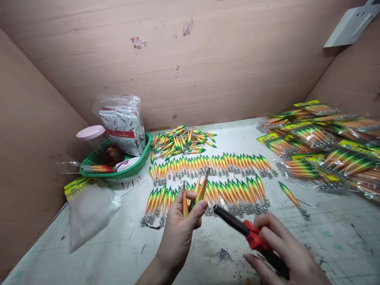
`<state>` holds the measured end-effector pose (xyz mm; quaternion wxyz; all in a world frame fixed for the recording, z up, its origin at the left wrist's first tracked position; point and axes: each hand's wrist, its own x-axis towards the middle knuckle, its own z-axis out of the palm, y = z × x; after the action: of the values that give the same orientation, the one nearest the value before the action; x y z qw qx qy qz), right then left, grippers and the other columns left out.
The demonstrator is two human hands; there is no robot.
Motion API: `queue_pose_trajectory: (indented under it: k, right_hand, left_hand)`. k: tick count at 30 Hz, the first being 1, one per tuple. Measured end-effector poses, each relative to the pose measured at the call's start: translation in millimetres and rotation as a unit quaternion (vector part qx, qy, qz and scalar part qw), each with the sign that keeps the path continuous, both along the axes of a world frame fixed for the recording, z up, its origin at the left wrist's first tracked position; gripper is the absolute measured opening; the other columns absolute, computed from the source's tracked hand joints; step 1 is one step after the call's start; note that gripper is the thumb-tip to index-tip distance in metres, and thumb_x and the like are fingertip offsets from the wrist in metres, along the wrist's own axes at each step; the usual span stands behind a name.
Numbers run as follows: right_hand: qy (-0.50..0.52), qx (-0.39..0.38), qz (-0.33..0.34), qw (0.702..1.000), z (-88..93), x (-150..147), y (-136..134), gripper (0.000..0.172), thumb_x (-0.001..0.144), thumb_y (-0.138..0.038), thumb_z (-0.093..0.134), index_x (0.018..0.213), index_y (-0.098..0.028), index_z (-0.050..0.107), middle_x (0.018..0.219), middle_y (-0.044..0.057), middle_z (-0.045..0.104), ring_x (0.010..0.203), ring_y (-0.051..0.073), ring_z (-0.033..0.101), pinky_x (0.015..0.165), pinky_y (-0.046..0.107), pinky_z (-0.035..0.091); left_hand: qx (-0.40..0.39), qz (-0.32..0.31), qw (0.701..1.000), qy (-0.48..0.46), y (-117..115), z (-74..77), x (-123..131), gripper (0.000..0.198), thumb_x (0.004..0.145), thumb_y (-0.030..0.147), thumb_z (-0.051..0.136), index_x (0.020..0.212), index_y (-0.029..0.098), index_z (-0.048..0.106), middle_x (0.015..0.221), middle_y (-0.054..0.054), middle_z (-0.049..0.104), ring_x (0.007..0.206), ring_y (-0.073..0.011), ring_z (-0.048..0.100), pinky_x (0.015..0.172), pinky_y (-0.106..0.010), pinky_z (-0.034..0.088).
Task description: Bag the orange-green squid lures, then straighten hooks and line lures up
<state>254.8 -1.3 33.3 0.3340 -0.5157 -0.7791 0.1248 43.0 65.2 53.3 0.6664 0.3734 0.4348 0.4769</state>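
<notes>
My left hand (179,237) is closed around a few squid jigs (202,190), orange and green, their hook ends pointing up. In my right hand (289,247) is a pair of long-nosed pliers (234,221) with red and black handles, slightly blurred. The pliers' tip points toward the held jigs, with a gap between. Behind my hands, more jigs lie side by side in a back row (190,166) and a front row (237,194). A single jig (292,198) lies apart on the right.
A loose heap of jigs (181,142) lies at the back. On the left stand a green basket (145,152) holding a pink-lidded jar (92,134) and a bag of packets (123,126), and a clear plastic bag (89,213). Bagged jigs (314,136) are piled right, below a wall socket (352,23).
</notes>
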Motion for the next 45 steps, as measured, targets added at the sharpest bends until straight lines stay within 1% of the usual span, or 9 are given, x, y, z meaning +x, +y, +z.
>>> queue_pose_trajectory:
  k: [2,5,9,14,22,27,32,39,45]
  right_hand:
    - [0.025,0.011,-0.003,1.000,19.8,3,8,0.013,0.087,-0.028,0.055,0.076,-0.021,0.054,0.085,0.004,0.054,0.073,0.014,0.061,0.063,0.019,0.053]
    - [0.031,0.015,-0.009,0.999,29.1,4,16,0.013,0.088,-0.027,0.054,0.077,-0.021,0.056,0.083,0.003,0.053,0.072,0.014,0.060,0.062,0.020,0.051]
    - [0.038,0.005,-0.019,0.999,29.3,7,18,0.013,0.088,-0.026,0.054,0.076,-0.022,0.057,0.084,0.003,0.055,0.074,0.014,0.060,0.064,0.020,0.051]
    - [0.030,-0.001,-0.001,1.000,34.2,14,18,0.012,0.089,-0.023,0.053,0.078,-0.022,0.057,0.085,0.003,0.056,0.077,0.015,0.060,0.065,0.020,0.050]
    - [0.030,-0.042,0.009,0.999,34.3,21,17,0.013,0.090,-0.025,0.052,0.078,-0.022,0.058,0.086,0.004,0.055,0.077,0.015,0.058,0.067,0.022,0.050]
    - [0.025,-0.038,0.017,0.999,35.0,26,18,0.017,0.090,-0.027,0.050,0.076,-0.022,0.057,0.084,0.005,0.055,0.075,0.016,0.057,0.064,0.024,0.051]
    - [0.003,-0.028,0.037,0.999,33.3,33,17,0.012,0.089,-0.024,0.052,0.078,-0.021,0.057,0.083,0.005,0.056,0.075,0.016,0.058,0.065,0.023,0.051]
    - [0.028,-0.033,0.013,0.999,28.0,33,14,0.014,0.090,-0.024,0.052,0.078,-0.021,0.058,0.084,0.005,0.056,0.076,0.016,0.057,0.068,0.024,0.050]
    - [0.040,-0.061,0.001,0.997,29.2,30,13,0.017,0.090,-0.028,0.052,0.076,-0.021,0.057,0.086,0.005,0.056,0.078,0.016,0.057,0.069,0.024,0.050]
  left_hand:
    - [0.003,-0.013,1.000,0.017,-2,-3.6,3,0.036,0.075,0.042,0.073,0.087,0.022,0.045,0.058,0.010,0.032,0.051,-0.0048,0.029,0.051,-0.019,0.024]
    - [0.011,-0.019,0.999,0.048,-4,-7.2,5,0.037,0.074,0.045,0.072,0.087,0.022,0.046,0.060,0.009,0.034,0.052,-0.0058,0.031,0.052,-0.020,0.025]
    - [0.037,-0.009,0.993,0.112,-5,-5.2,6,0.036,0.074,0.047,0.070,0.086,0.022,0.049,0.067,0.006,0.040,0.056,-0.0074,0.035,0.054,-0.022,0.029]
    - [0.076,-0.015,0.981,0.179,-5,-1.3,7,0.032,0.075,0.047,0.068,0.080,0.020,0.052,0.079,0.002,0.046,0.065,-0.0105,0.043,0.060,-0.024,0.033]
    - [0.115,-0.018,0.962,0.245,-6,-6.3,6,0.029,0.076,0.048,0.066,0.082,0.021,0.058,0.083,-0.002,0.049,0.073,-0.0150,0.047,0.069,-0.026,0.038]
    - [0.152,-0.055,0.950,0.267,-6,-4.8,4,0.024,0.080,0.044,0.062,0.081,0.021,0.057,0.084,-0.001,0.045,0.070,-0.0131,0.045,0.066,-0.024,0.038]
    - [0.206,-0.076,0.942,0.255,-5,-2.2,6,0.018,0.085,0.036,0.058,0.077,0.021,0.051,0.086,0.000,0.039,0.068,-0.0109,0.043,0.061,-0.022,0.037]
    - [0.186,-0.079,0.950,0.239,-5,-7.5,9,0.019,0.083,0.038,0.060,0.079,0.021,0.052,0.084,0.000,0.040,0.077,-0.0133,0.047,0.070,-0.023,0.041]
    - [0.091,-0.081,0.959,0.254,-7,-8.0,8,0.029,0.078,0.047,0.063,0.080,0.020,0.055,0.085,0.000,0.042,0.069,-0.0129,0.045,0.067,-0.027,0.037]
